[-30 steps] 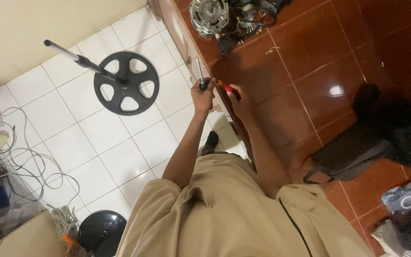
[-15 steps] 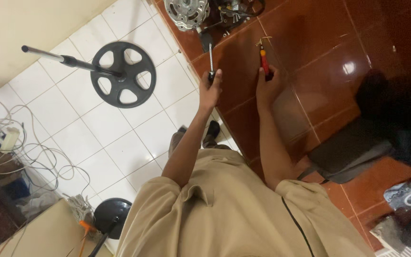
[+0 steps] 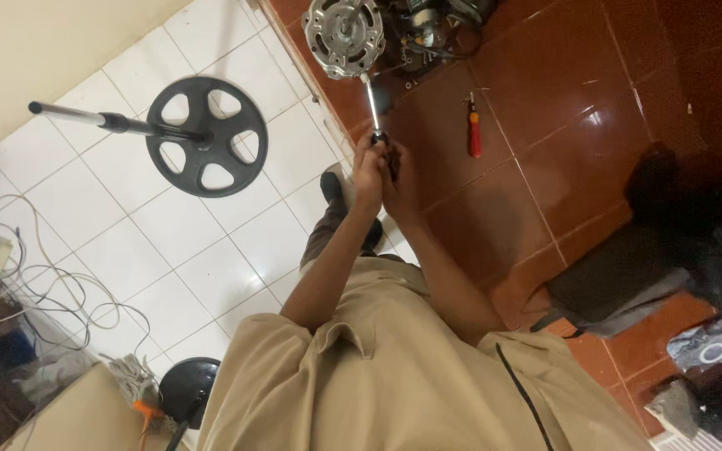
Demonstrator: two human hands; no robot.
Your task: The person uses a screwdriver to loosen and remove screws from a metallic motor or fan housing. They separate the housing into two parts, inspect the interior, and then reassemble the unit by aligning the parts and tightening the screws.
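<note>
Red screwdriver [image 3: 474, 134] on brown floor tiles [image 3: 545, 175]

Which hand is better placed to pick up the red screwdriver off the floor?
Right, probably. The left hand and right hand both grip the black screwdriver pointed at the motor, but the red screwdriver lies on the brown tiles on the right hand's side.

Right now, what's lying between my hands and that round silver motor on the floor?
In the head view, only the screwdriver's metal shaft spans from both hands to the motor; beneath it, bare red tile.
</note>
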